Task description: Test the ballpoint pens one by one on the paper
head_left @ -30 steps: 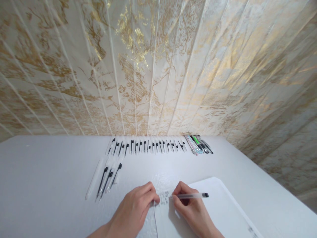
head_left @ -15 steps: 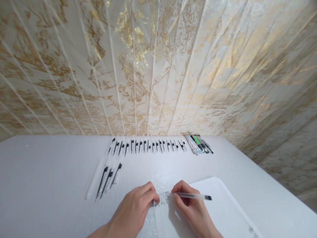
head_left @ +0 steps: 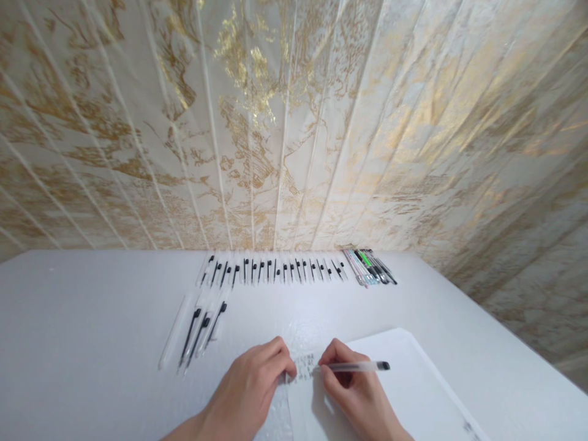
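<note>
My right hand [head_left: 353, 392] is closed around a clear-barrelled pen [head_left: 353, 367] with a black end, which points to the right. The pen's tip meets a white sheet of paper [head_left: 395, 398] beside small rows of dark handwriting [head_left: 304, 367] at its upper left. At the sheet's left edge, my left hand [head_left: 252, 386] is curled, its thumb and forefinger closed at the paper next to the writing. Its other fingertips are hidden beneath the hand. More dark marks [head_left: 468, 427] show near the sheet's lower right edge.
Several clear pen barrels with black caps and refills [head_left: 275, 272] lie in a row along the back of the white table [head_left: 92, 318]. Assorted pens [head_left: 370, 267] are bunched at the row's right end. More pen parts [head_left: 197, 337] lie left of my hands. A gold-patterned curtain [head_left: 257, 153] hangs behind.
My right hand and the pen have shifted slightly downward on the page, toward me, uncovering more of the writing. My left hand stays where it was.
</note>
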`<state>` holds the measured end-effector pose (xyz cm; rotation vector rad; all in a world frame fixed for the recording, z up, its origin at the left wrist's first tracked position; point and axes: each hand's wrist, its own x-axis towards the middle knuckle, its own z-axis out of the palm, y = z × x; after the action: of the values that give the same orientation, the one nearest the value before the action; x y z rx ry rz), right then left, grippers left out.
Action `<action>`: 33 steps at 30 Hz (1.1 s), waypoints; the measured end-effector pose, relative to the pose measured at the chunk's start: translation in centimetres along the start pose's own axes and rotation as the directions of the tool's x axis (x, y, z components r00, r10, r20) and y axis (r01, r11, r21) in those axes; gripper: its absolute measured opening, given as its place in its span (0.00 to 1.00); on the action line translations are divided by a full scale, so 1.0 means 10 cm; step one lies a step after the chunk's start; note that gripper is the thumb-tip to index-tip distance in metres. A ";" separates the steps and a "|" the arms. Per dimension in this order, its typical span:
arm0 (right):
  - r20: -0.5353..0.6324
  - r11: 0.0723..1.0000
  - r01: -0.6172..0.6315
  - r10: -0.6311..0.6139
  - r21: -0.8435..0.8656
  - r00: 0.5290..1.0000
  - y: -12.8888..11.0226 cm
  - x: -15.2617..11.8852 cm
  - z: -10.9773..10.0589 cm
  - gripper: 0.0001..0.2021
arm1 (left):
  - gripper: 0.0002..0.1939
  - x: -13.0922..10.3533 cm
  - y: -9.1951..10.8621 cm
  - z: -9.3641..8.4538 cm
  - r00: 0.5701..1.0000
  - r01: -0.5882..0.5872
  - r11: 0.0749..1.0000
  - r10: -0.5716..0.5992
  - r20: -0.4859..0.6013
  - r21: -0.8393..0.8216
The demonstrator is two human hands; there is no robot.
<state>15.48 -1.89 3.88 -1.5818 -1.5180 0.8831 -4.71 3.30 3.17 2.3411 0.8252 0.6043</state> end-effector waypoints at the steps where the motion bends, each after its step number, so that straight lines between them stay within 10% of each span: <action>1: 0.001 1.000 -0.003 0.003 0.001 1.000 0.00 0.00 0.00 0.05 | 0.18 0.00 0.00 0.00 1.000 0.002 1.000 -0.002 0.001 0.001; 33: -0.027 0.999 -0.027 0.028 0.025 0.999 -0.01 0.00 0.01 0.05 | 0.17 0.00 0.02 -0.01 1.000 -0.001 1.000 0.001 -0.005 -0.007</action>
<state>15.40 -1.90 3.91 -1.5939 -1.4645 0.8890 -4.63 3.19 3.38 2.3349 0.8229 0.6133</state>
